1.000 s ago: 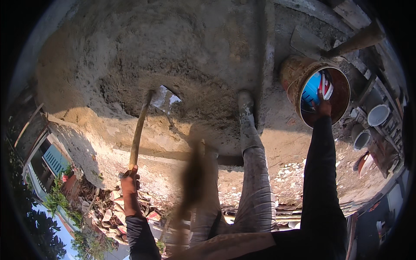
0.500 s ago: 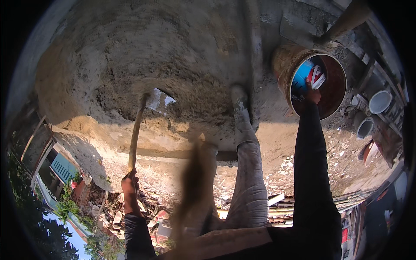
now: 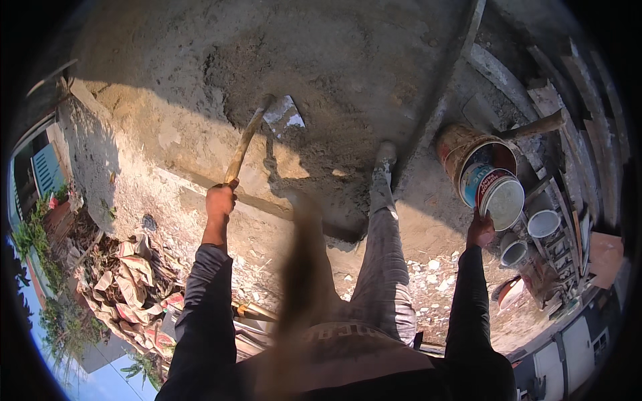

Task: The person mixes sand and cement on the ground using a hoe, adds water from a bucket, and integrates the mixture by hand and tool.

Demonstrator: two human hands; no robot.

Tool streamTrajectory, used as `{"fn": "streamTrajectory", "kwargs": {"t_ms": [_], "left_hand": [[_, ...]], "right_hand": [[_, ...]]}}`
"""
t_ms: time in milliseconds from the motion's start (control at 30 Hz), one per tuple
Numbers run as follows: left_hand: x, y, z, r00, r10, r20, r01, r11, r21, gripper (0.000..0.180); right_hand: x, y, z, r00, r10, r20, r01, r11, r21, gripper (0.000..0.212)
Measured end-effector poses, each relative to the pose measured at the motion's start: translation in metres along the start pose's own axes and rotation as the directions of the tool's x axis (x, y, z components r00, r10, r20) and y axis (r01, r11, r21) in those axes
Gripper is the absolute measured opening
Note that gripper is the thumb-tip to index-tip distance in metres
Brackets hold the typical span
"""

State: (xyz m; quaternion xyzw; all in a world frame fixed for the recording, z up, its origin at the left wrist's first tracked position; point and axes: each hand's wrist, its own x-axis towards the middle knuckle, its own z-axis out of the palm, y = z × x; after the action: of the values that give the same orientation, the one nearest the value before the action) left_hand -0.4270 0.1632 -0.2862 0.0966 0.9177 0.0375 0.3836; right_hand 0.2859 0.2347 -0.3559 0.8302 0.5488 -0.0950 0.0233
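Note:
My left hand [image 3: 220, 200] grips the end of a long wooden handle [image 3: 245, 144] whose metal hoe blade [image 3: 286, 115] rests in a wide heap of grey wet mortar [image 3: 281, 73]. My right hand [image 3: 480, 230] holds a small plastic pail [image 3: 495, 192] by its lower edge, tipped on its side beside a larger mud-caked bucket [image 3: 463, 144]. My right leg [image 3: 382, 234] stands at the edge of the mortar; a blurred shape covers the other leg.
A long straight board [image 3: 447, 93] runs along the mortar's right side. Two white containers [image 3: 543, 222] sit at the right with planks [image 3: 568, 73] behind. Torn sacks and rubble [image 3: 127, 281] lie at the lower left, near plants [image 3: 40, 227].
The view has shifted and the pail in my right hand has tipped further, its mouth now turned sideways. The hoe blade stays in the mortar, my left hand still on the handle.

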Motion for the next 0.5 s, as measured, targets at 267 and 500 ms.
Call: {"fn": "streamTrajectory", "kwargs": {"t_ms": [267,500], "left_hand": [[0.007,-0.02,-0.024,0.994,0.094,0.06,-0.106,0.962,0.25,0.056],[0.001,-0.014,-0.044,0.997,-0.044,0.062,0.036,0.992,0.124,0.064]], "right_hand": [[-0.065,-0.074,-0.107,0.484,-0.838,0.253,0.852,0.517,0.083,0.017],[-0.099,-0.186,0.021,-0.066,-0.819,0.57,0.98,0.054,0.19,0.013]]}}
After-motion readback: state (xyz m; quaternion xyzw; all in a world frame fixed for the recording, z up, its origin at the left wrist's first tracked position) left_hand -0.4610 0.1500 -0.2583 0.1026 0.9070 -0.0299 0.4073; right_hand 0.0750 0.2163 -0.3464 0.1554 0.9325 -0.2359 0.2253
